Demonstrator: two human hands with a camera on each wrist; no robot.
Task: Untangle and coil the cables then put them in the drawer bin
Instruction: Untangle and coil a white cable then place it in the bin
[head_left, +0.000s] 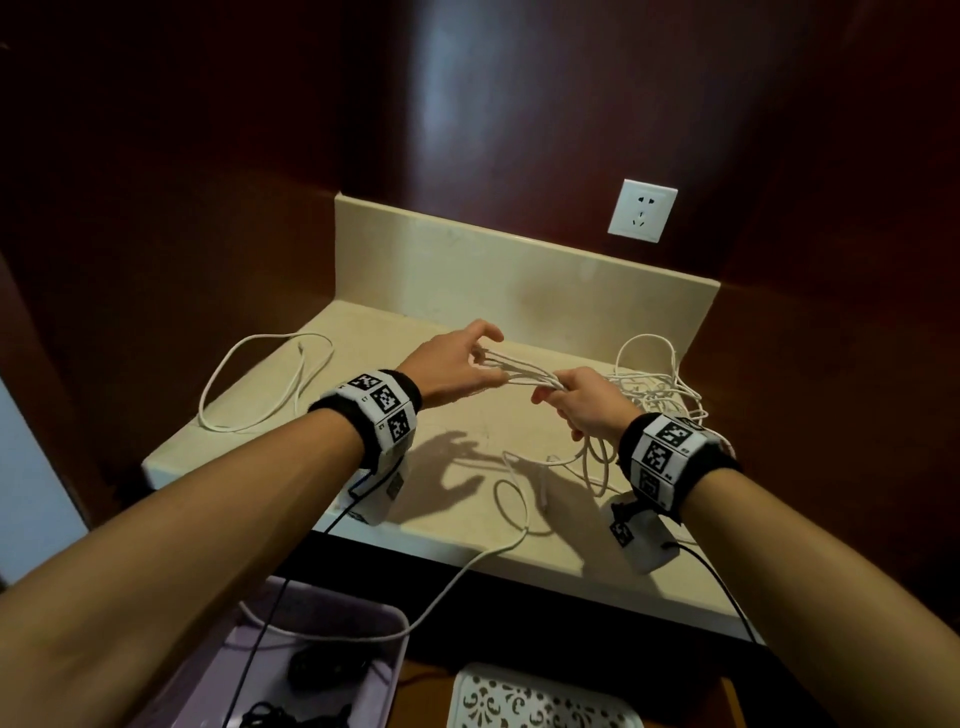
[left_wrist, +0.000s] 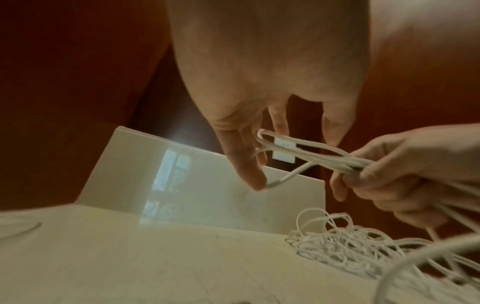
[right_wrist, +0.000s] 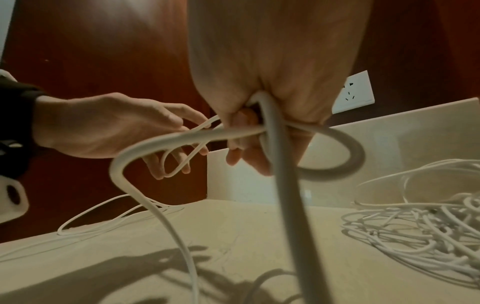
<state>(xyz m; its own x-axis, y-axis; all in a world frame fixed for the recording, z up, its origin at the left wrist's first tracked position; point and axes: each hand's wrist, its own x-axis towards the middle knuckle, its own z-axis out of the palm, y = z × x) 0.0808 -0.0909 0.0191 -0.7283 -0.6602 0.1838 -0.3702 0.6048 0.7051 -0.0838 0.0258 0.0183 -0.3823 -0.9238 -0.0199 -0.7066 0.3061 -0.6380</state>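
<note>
Coiling is the step I judge to be in hand: my right hand (head_left: 582, 405) is clenched around a bunch of white cable loops (head_left: 524, 376), and my left hand (head_left: 457, 369) has its fingers hooked through the far ends of those loops, stretching them level above the beige counter (head_left: 363, 499). To do it well, I would keep the loops even in length and lightly taut, feed each new turn into the right fist without twisting it, and draw slack slowly (a quick tug could knot the pile). Taking the wall socket (head_left: 642, 209) as landmark, the held bundle hangs below it and a little to its left, in the air over the counter. The tangled heap of cable (head_left: 660, 389) lies on the counter directly beneath the socket, just beside my right wrist. One loose cable (head_left: 260, 384) lies far left of the socket, well apart from either hand. A trailing strand (head_left: 467, 571) runs off the counter's near edge down into the lilac drawer bin (head_left: 218, 654), far below the socket.
</note>
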